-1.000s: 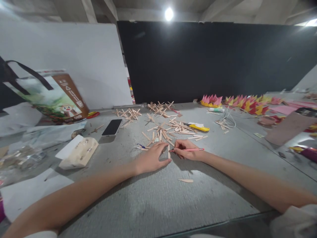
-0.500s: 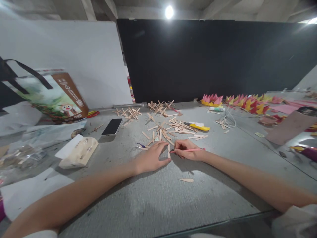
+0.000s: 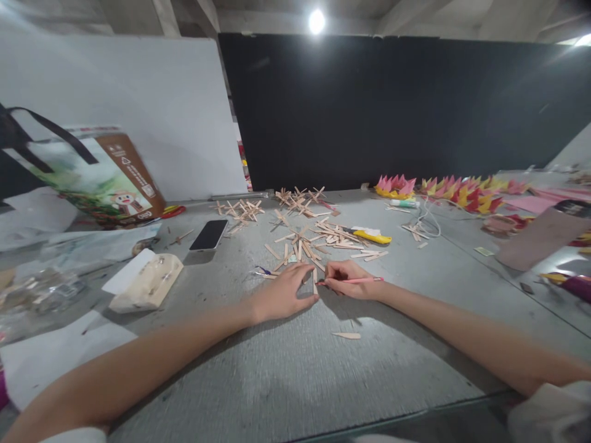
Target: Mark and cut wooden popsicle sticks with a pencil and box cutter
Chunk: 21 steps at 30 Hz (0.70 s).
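Note:
My left hand (image 3: 287, 291) rests on the table, thumb and fingers gripping a wooden craft stick (image 3: 314, 282) near its two ends. The stick lies upright in view, pointing away from me. In my right hand (image 3: 347, 278), fingers closed, is a pink pencil (image 3: 368, 280) whose tip is at the stick's right edge. Closer to me lies a wooden piece with one pointed end (image 3: 347, 336). Just beyond my hands are loose craft sticks (image 3: 302, 249) and star-shaped bundles of crossed sticks (image 3: 244, 210).
A yellow utility knife (image 3: 372, 237) lies on the stick pile. To the left are a phone (image 3: 209, 235), a cream-coloured block (image 3: 150, 284) and a printed bag (image 3: 92, 178). Pink and yellow paper flowers (image 3: 396, 186) and a white cable (image 3: 433, 223) sit at the back right.

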### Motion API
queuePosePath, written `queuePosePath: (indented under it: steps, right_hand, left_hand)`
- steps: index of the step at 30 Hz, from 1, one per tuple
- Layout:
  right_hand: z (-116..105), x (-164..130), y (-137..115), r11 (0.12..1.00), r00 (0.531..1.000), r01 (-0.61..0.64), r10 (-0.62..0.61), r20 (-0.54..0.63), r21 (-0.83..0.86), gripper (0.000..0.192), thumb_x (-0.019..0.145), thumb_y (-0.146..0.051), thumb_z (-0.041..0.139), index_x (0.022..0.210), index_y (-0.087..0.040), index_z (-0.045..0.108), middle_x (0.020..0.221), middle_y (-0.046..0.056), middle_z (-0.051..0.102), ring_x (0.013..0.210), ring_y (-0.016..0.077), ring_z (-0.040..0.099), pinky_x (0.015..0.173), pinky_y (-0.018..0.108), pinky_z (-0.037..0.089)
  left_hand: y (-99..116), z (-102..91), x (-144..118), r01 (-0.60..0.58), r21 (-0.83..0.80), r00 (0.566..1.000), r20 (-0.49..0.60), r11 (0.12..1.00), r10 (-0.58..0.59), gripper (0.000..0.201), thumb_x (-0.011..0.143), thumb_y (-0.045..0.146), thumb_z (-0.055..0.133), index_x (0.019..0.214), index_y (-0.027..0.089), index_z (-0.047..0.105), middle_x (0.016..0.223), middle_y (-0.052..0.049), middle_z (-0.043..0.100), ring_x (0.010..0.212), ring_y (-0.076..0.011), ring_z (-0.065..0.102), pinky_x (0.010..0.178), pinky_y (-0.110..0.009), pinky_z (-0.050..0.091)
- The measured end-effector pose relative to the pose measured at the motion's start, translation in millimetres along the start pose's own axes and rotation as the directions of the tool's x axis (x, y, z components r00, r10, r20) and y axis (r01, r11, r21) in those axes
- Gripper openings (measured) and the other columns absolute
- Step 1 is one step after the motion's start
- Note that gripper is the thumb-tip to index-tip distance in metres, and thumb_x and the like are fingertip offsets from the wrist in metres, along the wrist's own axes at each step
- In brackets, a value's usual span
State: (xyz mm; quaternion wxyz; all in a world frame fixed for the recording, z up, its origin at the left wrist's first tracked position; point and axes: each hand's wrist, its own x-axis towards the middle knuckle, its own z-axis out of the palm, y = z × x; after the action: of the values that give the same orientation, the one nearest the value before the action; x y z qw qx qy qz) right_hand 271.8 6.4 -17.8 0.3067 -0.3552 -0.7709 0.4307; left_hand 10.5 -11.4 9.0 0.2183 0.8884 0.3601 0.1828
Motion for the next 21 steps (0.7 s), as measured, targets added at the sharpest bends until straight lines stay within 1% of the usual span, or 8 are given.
queuePosePath:
  steps: [3, 6, 10, 14, 18, 21]
  right_hand:
    - [0.3, 0.3, 0.1, 1.0, 1.0, -0.019, 0.019, -0.021, 0.002, 0.042, 0.099, -0.058, 0.069, 0.08, -0.024, 0.054, 0.056, -0.004, 0.057, 0.052, 0.0133, 0.049, 0.05, 0.026, 0.036]
    - [0.8, 0.6, 0.6, 1.0, 1.0, 0.012, -0.012, 0.008, 0.0, 0.044, 0.097, -0.06, 0.071, 0.08, -0.024, 0.055, 0.06, -0.003, 0.059, 0.054, 0.0135, 0.05, 0.051, 0.026, 0.037]
    - [1.0, 1.1, -0.5, 1.0, 0.999, -0.03, 0.029, -0.03, -0.01, 0.045, 0.098, -0.062, 0.069, 0.079, -0.024, 0.054, 0.056, -0.004, 0.056, 0.052, 0.0132, 0.048, 0.05, 0.026, 0.035]
    - [0.5, 0.4, -3.8, 1.0, 1.0, 0.012, -0.012, 0.018, -0.02, 0.043, 0.097, -0.06, 0.07, 0.08, -0.023, 0.054, 0.062, -0.003, 0.059, 0.056, 0.0133, 0.05, 0.052, 0.026, 0.037]
    - [0.8, -0.3, -4.3, 0.999, 0.999, -0.04, 0.039, -0.032, -0.03, 0.044, 0.099, -0.06, 0.068, 0.079, -0.024, 0.054, 0.056, -0.004, 0.056, 0.052, 0.0134, 0.047, 0.05, 0.026, 0.034]
    - [1.0, -0.2, -2.8, 1.0, 1.0, 0.006, -0.007, -0.006, -0.027, 0.045, 0.097, -0.062, 0.07, 0.079, -0.023, 0.055, 0.06, -0.003, 0.058, 0.055, 0.0134, 0.048, 0.052, 0.026, 0.036]
  left_hand:
    - [-0.4, 0.6, 0.0, -0.003, -0.008, 1.0, -0.003, 1.0, 0.003, 0.064, 0.1, 0.051, 0.069, 0.154, 0.023, 0.051, 0.16, -0.014, 0.056, 0.152, -0.0318, 0.05, 0.128, -0.049, 0.042]
    - [-1.7, 1.8, -0.1, -0.001, -0.008, 1.0, -0.007, 1.0, 0.001, 0.065, 0.1, 0.051, 0.069, 0.154, 0.022, 0.05, 0.16, -0.015, 0.055, 0.152, -0.0316, 0.05, 0.128, -0.049, 0.041]
    - [-2.8, 2.7, 0.0, 0.0, -0.017, 1.0, -0.01, 1.0, 0.0, 0.064, 0.099, 0.051, 0.07, 0.154, 0.023, 0.051, 0.161, -0.015, 0.055, 0.152, -0.0319, 0.05, 0.128, -0.049, 0.042]
    - [-2.6, 2.3, 0.0, -0.007, -0.02, 1.0, -0.018, 1.0, 0.007, 0.065, 0.098, 0.051, 0.07, 0.154, 0.023, 0.052, 0.16, -0.015, 0.056, 0.152, -0.0333, 0.05, 0.128, -0.051, 0.042]
    - [-2.9, 2.2, -0.7, 0.002, -0.02, 1.0, -0.013, 1.0, -0.003, 0.066, 0.099, 0.053, 0.07, 0.155, 0.023, 0.052, 0.162, -0.015, 0.054, 0.155, -0.0335, 0.048, 0.129, -0.051, 0.041]
    - [-2.8, 2.2, -0.9, 0.0, -0.019, 1.0, -0.021, 1.0, -0.001, 0.066, 0.098, 0.052, 0.07, 0.155, 0.024, 0.051, 0.161, -0.015, 0.055, 0.154, -0.0333, 0.049, 0.128, -0.05, 0.042]
